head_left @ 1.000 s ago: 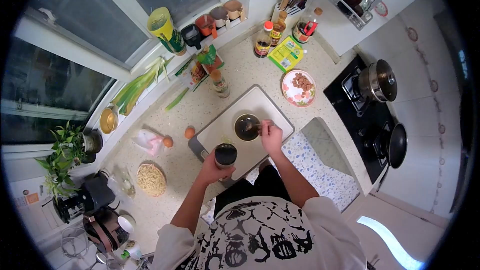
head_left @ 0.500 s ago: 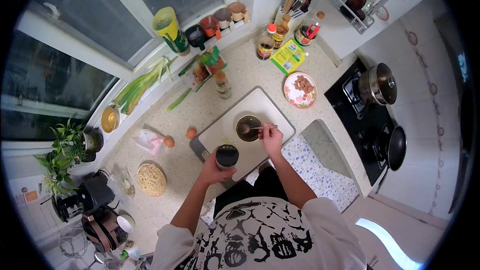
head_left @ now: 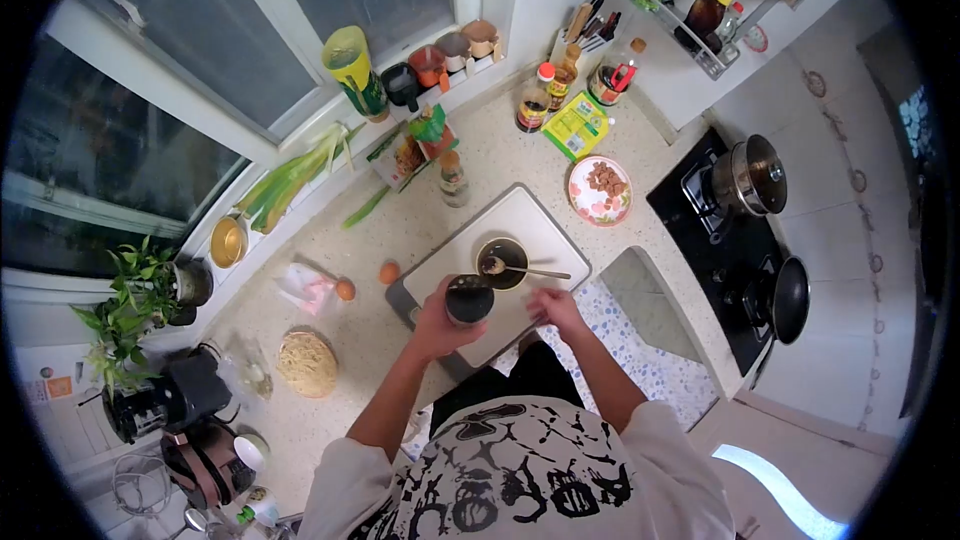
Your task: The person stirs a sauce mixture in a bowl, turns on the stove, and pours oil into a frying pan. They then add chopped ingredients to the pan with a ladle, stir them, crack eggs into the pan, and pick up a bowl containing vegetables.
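Note:
My left hand (head_left: 445, 325) is wrapped round a jar (head_left: 468, 302) whose dark top or contents face up; which of these it is, I cannot tell. It is held close to the near side of a small bowl (head_left: 519, 249) with dark contents. A spoon (head_left: 535, 272) rests in that bowl, its handle lying over the right rim. My right hand (head_left: 560, 312) is just below the spoon handle, holding nothing, with its fingers loosely bent and apart. Under the bowl lies a light cutting board (head_left: 520, 212) with a grey edge.
A plate (head_left: 601, 216) of chopped meat is near the stove (head_left: 715, 230). Two eggs, one an egg (head_left: 389, 272) beside the board, sit left, with a plate of noodles (head_left: 307, 364) beyond. Sauce bottles (head_left: 532, 105), a clear bottle (head_left: 453, 180) and a green onion (head_left: 366, 208) stand or lie behind.
My right hand has let go of the spoon and moved down and right. The spoon now leans in the bowl. My left hand has brought the jar closer to the bowl.

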Demonstrator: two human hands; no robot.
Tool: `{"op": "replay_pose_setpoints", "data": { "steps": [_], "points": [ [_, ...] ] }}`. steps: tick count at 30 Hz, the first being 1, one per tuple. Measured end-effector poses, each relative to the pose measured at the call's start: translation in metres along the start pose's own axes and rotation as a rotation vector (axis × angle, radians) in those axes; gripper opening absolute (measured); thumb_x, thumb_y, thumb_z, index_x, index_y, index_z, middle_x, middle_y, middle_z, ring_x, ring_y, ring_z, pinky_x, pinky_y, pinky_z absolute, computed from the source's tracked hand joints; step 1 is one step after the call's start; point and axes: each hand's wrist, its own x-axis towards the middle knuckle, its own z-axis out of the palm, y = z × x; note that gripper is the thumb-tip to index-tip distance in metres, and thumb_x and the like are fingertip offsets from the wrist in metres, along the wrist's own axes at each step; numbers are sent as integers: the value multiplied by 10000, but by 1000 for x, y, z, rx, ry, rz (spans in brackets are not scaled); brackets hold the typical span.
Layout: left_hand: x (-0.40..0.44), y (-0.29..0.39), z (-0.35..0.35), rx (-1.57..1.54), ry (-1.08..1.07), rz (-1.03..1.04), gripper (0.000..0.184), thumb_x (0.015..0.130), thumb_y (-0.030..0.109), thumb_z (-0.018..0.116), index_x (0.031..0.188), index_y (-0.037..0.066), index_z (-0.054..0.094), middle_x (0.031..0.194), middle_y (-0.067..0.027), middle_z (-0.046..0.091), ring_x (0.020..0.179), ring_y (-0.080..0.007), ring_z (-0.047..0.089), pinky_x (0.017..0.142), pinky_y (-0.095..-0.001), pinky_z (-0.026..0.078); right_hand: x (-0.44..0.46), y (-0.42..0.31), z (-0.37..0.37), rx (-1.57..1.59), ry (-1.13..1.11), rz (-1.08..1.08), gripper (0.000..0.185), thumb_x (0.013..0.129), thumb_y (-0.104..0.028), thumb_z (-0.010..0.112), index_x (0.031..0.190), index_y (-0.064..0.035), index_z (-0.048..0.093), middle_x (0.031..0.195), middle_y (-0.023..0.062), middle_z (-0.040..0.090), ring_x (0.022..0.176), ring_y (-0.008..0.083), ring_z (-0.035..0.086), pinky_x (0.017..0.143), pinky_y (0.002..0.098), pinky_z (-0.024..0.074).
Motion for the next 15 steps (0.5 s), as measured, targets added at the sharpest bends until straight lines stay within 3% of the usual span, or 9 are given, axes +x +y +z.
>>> {"op": "replay_pose_setpoints", "data": {
  "steps": [1, 4, 6, 9, 12, 15],
  "points": [
    [3, 8, -1, 14, -14, -21, 621, 660, 175, 873, 1192, 64, 573, 1059, -75, 689, 986, -164, 660, 896, -338, 518, -17, -14, 0, -158, -71, 49, 328, 964, -282, 660, 1143, -8, 687, 850, 115, 716, 635, 172, 661, 552, 305, 541],
    [13, 31, 4, 59, -25, -11, 653, 645, 193, 876, 1205, 61, 567, 1067, -92, 706, 993, -186, 684, 887, -346, 529, -91, -75, 21, -460, 152, -647, 313, 895, -269, 708, 1113, -44, 702, 953, 116, 724, 793, 236, 703, 673, 351, 562],
    [19, 38, 11, 83, -24, 13, 644, 643, 198, 880, 1193, 68, 571, 1044, -101, 714, 974, -212, 700, 866, -349, 538, -135, -141, 35, -804, 434, -1383, 362, 816, -262, 743, 1133, -91, 711, 1152, 81, 702, 1041, 286, 664, 843, 389, 525],
    [35, 42, 20, 94, -15, 88, 618, 642, 205, 887, 1167, 84, 586, 1021, -108, 713, 950, -253, 712, 844, -353, 545, -159, -171, 59, -1092, 411, -1567, 477, 754, -279, 767, 1199, -121, 700, 1319, 34, 640, 1227, 310, 558, 963, 425, 443],
    [41, 49, 26, 66, -5, 160, 627, 635, 227, 894, 1169, 89, 596, 1033, -103, 710, 949, -254, 707, 840, -356, 547, -149, -177, 59, -1104, 448, -1472, 529, 762, -297, 772, 1251, -119, 676, 1372, 4, 609, 1268, 298, 521, 976, 436, 415],
    [40, 61, 31, 64, -9, 157, 627, 635, 235, 897, 1173, 93, 606, 1038, -101, 709, 940, -252, 704, 835, -355, 548, -153, -182, 59, -1020, 430, -1458, 566, 725, -289, 801, 1245, -110, 665, 1348, 32, 616, 1208, 302, 545, 969, 447, 408]
  ]
}}
